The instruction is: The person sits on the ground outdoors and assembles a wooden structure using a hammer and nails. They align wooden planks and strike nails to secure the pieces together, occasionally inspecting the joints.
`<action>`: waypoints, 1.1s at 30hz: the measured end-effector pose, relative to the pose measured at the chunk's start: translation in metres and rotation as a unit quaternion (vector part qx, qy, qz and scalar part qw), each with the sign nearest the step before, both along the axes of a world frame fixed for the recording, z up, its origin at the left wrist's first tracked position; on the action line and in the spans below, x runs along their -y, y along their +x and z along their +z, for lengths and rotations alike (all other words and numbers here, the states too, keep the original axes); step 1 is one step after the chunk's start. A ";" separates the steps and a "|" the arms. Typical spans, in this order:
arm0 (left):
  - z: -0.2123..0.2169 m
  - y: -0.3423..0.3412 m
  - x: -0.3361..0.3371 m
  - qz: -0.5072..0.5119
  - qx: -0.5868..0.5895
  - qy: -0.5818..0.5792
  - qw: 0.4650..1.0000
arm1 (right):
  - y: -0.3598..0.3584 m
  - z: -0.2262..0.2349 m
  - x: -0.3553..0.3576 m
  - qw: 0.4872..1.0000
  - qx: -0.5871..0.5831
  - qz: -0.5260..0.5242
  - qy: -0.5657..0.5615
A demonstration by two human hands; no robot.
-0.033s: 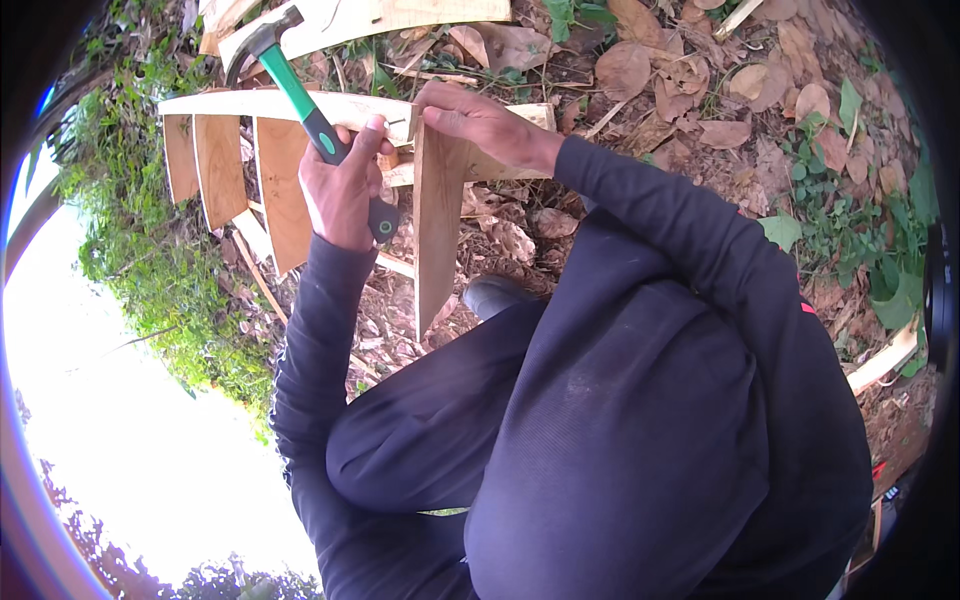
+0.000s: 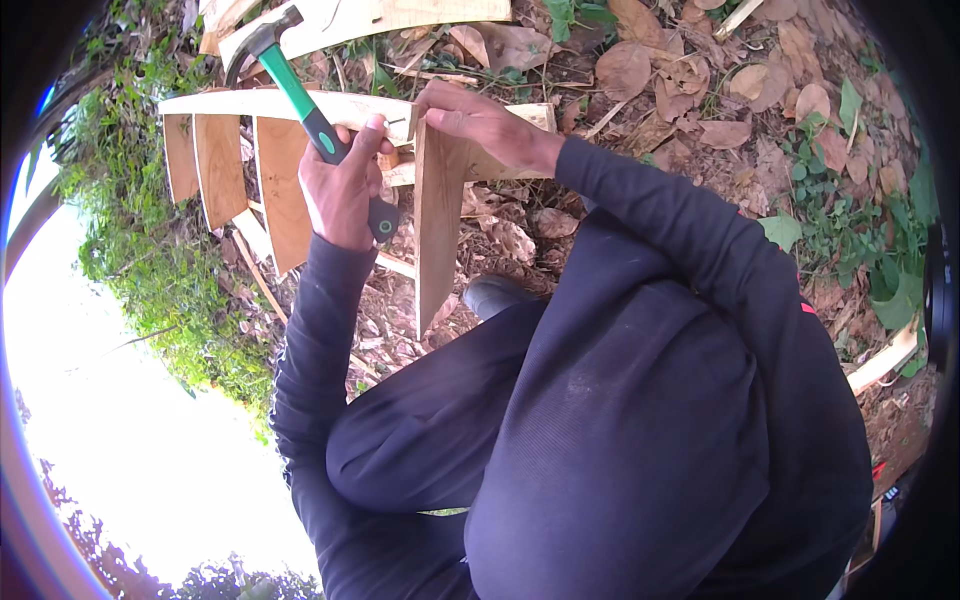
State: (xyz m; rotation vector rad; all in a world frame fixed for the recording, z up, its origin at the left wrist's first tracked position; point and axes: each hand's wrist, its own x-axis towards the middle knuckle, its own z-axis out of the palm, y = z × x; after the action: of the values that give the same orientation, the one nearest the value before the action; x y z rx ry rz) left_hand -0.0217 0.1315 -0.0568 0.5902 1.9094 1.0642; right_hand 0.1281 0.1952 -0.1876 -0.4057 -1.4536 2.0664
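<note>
My left hand (image 2: pixel 340 195) is wrapped round the dark grip of a claw hammer (image 2: pixel 287 82) with a green handle, its metal head up and to the left. Its raised thumb is near a thin dark nail (image 2: pixel 397 121) at the right end of a long pale wooden strip (image 2: pixel 270 104). My right hand (image 2: pixel 490 125) grips the top corner of an upright wooden board (image 2: pixel 437 230), where that board meets the strip. The fingertips are partly hidden behind the wood. More upright boards (image 2: pixel 283 190) hang below the strip to the left, like slats of a frame.
Another curved plank (image 2: pixel 400 12) lies at the far edge. Dry leaves (image 2: pixel 622 70) and twigs cover the soil, with green plants (image 2: pixel 905 250) at right and grass (image 2: pixel 170 300) at left. My bent knee (image 2: pixel 620 400) is close below the frame; a shoe (image 2: pixel 495 295) shows beneath it.
</note>
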 end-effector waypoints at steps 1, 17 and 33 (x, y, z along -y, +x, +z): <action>0.000 -0.001 0.001 0.001 -0.002 0.000 1.000 | 0.001 -0.001 0.000 1.000 0.005 0.001 0.024; -0.002 -0.002 0.003 0.007 0.016 -0.003 1.000 | -0.005 -0.011 0.002 0.998 0.022 -0.039 0.033; -0.005 -0.002 0.004 -0.004 0.012 -0.003 1.000 | -0.003 0.013 -0.004 0.997 -0.046 -0.002 -0.057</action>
State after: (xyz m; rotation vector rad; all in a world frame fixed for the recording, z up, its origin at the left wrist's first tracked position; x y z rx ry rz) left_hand -0.0239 0.1274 -0.0620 0.5794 1.8876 1.0558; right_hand 0.1250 0.1990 -0.1750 -0.3543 -1.2838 2.1424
